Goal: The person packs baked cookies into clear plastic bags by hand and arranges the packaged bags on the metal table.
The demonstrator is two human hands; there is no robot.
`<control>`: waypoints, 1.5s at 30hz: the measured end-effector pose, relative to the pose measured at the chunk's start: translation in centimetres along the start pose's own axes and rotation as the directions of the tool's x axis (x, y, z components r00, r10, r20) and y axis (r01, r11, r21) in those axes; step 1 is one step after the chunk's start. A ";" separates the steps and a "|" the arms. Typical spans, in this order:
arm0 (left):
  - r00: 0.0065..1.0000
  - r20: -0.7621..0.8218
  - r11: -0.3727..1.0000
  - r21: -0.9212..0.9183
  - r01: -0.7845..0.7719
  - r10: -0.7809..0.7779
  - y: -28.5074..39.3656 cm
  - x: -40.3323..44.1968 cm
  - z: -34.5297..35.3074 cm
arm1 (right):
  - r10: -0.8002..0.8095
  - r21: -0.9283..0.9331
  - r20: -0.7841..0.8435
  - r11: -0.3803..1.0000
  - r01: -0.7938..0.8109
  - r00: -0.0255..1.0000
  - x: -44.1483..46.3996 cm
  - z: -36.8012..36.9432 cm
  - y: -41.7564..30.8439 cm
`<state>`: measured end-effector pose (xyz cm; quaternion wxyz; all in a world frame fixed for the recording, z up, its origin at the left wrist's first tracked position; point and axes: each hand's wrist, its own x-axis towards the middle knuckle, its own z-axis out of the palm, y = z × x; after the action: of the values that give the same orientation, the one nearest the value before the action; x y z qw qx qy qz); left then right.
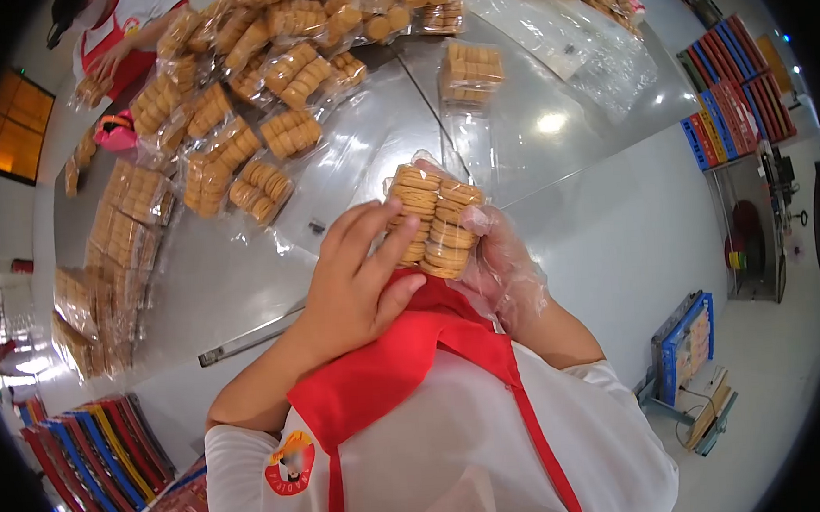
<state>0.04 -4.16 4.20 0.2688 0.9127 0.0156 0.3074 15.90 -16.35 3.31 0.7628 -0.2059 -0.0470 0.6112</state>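
A clear plastic packet of round biscuits (451, 240), stacked in two columns, is held upright in front of my chest. My right hand (508, 260), in a thin clear plastic glove, grips it from the right side and behind. My left hand (360, 268) is bare, with fingers spread and fingertips against the packet's left side. Beyond it, a single biscuit packet (473, 70) stands on the metal table (590, 145). A large heap of biscuit packets (294, 72) lies at the far left. Rows of stacked packets (126, 229) line the table's left side.
A flat clear plastic bag (566, 39) lies at the back right. Another person (126, 53) in a red apron stands at the far left. Stacked coloured trays (96, 458) are at lower left, and more crates (731, 95) at right. A blue-framed device (688, 348) stands beyond the table.
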 end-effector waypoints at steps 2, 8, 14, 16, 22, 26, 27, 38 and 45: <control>0.995 -0.017 0.992 0.070 -0.100 0.102 0.2 -0.2 0.1 | 0.004 0.035 0.017 0.999 -0.005 1.000 -0.3 -0.2 -0.3; 0.968 -0.016 0.968 -0.004 -0.250 0.250 -1.1 -0.1 1.4 | -0.196 -0.029 -0.023 0.980 0.196 0.980 -1.4 -1.3 -1.0; 0.848 0.303 0.878 0.066 -0.474 0.435 -3.8 7.3 6.8 | -0.632 -0.169 -0.196 0.775 0.610 0.750 -5.1 -4.9 -4.4; 0.772 0.406 0.771 0.212 -0.600 0.490 -4.8 9.2 9.4 | -0.674 -0.176 -0.330 0.732 0.658 0.661 -6.7 -6.8 -4.5; 0.711 0.566 0.590 0.427 -0.685 0.416 -7.0 11.9 12.7 | -0.677 -0.144 -0.395 0.714 0.686 0.621 -8.1 -9.8 -2.3; 0.653 0.677 0.611 0.368 -0.701 0.341 -5.6 14.6 11.0 | -0.767 -0.250 -0.307 0.636 0.730 0.564 -5.8 -8.0 -2.9; 0.626 0.724 0.660 0.324 -0.678 0.288 -4.7 15.8 10.4 | -0.790 -0.209 -0.254 0.608 0.766 0.558 -5.2 -8.3 -3.2; 0.607 0.749 0.865 0.092 -0.493 0.266 -1.3 22.4 9.1 | -0.960 -0.693 0.223 -0.036 0.720 0.167 -1.7 -8.1 -2.6; 0.489 0.856 0.863 0.111 -0.492 0.169 2.0 21.2 10.3 | -0.921 -0.795 -0.083 0.291 0.533 0.380 0.7 -9.9 -2.2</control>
<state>22.79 -6.70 10.05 0.0161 0.9643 -0.2375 -0.1159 21.24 -18.57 -5.04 0.8109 -0.5689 -0.1358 0.0189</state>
